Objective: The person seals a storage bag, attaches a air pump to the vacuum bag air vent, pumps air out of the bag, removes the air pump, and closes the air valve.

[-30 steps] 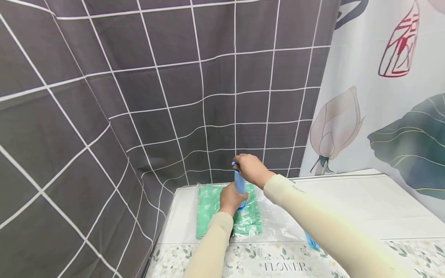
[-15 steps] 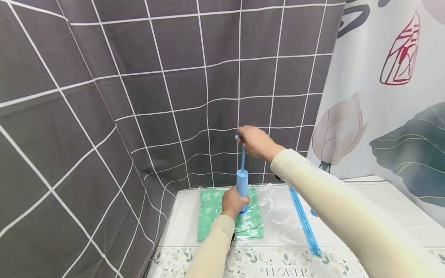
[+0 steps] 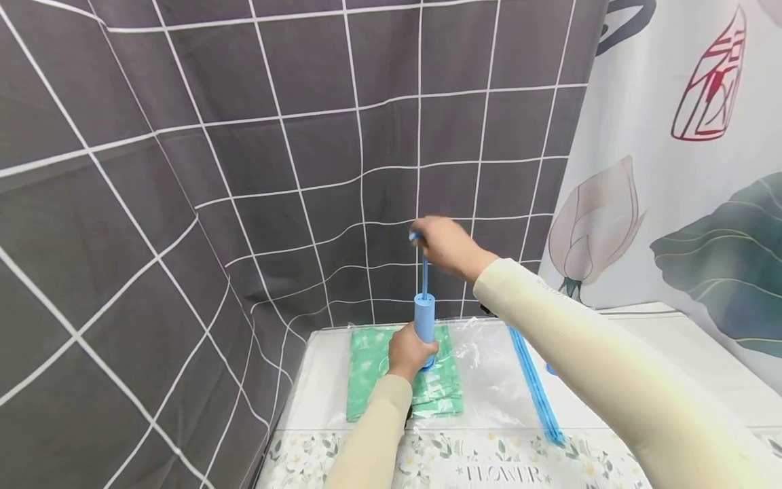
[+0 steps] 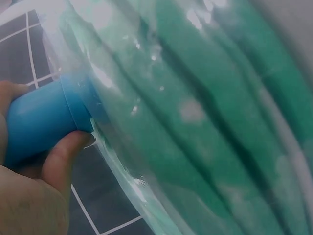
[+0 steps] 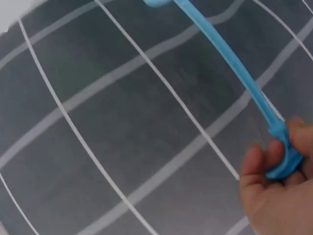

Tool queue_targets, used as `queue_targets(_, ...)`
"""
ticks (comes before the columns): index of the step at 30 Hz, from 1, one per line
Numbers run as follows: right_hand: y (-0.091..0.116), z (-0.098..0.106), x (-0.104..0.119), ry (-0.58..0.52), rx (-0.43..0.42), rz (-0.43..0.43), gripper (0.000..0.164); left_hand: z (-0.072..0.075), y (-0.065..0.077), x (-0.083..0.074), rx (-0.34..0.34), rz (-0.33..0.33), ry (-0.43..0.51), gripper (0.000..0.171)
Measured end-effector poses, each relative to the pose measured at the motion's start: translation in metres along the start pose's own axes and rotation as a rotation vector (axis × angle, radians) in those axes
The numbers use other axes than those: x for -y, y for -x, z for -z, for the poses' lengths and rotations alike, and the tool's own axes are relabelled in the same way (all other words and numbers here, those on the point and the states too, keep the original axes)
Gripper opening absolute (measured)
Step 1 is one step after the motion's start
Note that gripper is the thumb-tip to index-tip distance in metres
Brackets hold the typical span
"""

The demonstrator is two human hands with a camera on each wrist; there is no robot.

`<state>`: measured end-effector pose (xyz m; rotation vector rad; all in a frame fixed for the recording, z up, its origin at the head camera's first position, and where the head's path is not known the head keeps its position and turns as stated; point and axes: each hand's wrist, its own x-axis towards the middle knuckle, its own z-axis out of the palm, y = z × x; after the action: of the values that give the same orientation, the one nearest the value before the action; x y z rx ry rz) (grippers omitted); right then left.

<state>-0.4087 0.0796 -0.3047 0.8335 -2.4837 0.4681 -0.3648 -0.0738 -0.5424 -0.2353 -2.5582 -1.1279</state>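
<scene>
A: ok what has this person got there? Looks like a blue pump (image 3: 424, 314) to me.

B: yep, a hand pump, right at the clear bag (image 3: 495, 373) with the folded green cloth (image 3: 368, 370) in it, on the table (image 3: 647, 336). Left hand (image 3: 408, 352) is wrapped round the barrel, right hand (image 3: 444, 243) has its fingers curled round the handle (image 5: 289, 164).

A: do the wrist cams add anything?

B: quite a bit. Head view gets nearly the whole pump, but the left hand covers part of the lower end. Left wrist shows the collar (image 4: 79, 108) right up against the plastic, thumb next to it. Can't tell if it's plugged into anything. Right wrist shows the hooked grip and the thin rod (image 5: 230, 61) sticking out, with a sliver of blue at the top edge.

A: any writing?

B: "FLOWER" on the floral table cover (image 3: 440, 451), star either side. Lettering on the right sleeve (image 3: 586, 339) is too tiny to read, and I can't make out the red mark (image 3: 710, 92) on the pale curtain (image 3: 702, 204).

A: which way's it pointing?

B: handle up, barrel down, long axis pretty much upright in the head view.
</scene>
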Motion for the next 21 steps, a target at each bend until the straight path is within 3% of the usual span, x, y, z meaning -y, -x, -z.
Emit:
queue_targets(1,0.002,-0.017,-0.012,0.000,-0.004,0.030,0.008,0.000,-0.001,0.001,-0.004,-0.016,-0.004,0.045)
queue_targets(2,0.010,-0.021,-0.004,0.018,0.024,0.026,0.004,0.000,-0.002,0.001,-0.001,-0.021,0.005,0.044)
queue_targets(4,0.022,-0.049,-0.020,-0.002,0.036,0.076,0.010,-0.014,-0.009,0.016,-0.019,-0.062,-0.022,0.042)
queue_targets(5,0.029,-0.056,-0.019,-0.017,0.051,0.081,0.010,-0.008,-0.006,0.007,-0.001,-0.042,-0.020,0.039)
queue_targets(9,0.058,-0.060,0.002,-0.043,0.107,0.061,0.009,-0.018,-0.009,0.015,0.009,-0.057,-0.039,0.041)
queue_targets(12,0.072,-0.054,0.023,-0.012,0.100,0.020,0.007,-0.003,-0.002,-0.002,0.054,-0.010,-0.013,0.044)
queue_targets(15,0.078,-0.056,0.032,0.002,0.053,-0.010,0.007,-0.002,-0.001,-0.003,0.062,-0.005,-0.044,0.044)
queue_targets(16,0.079,-0.057,0.033,0.006,0.034,-0.014,0.007,-0.009,-0.005,0.006,0.048,-0.027,-0.060,0.046)
queue_targets(17,0.079,-0.058,0.034,0.012,0.018,-0.013,0.006,-0.009,-0.005,0.006,0.047,-0.030,-0.069,0.046)
queue_targets(21,0.077,-0.062,0.032,0.001,0.000,-0.002,0.005,-0.007,-0.006,0.006,0.044,-0.018,-0.075,0.046)
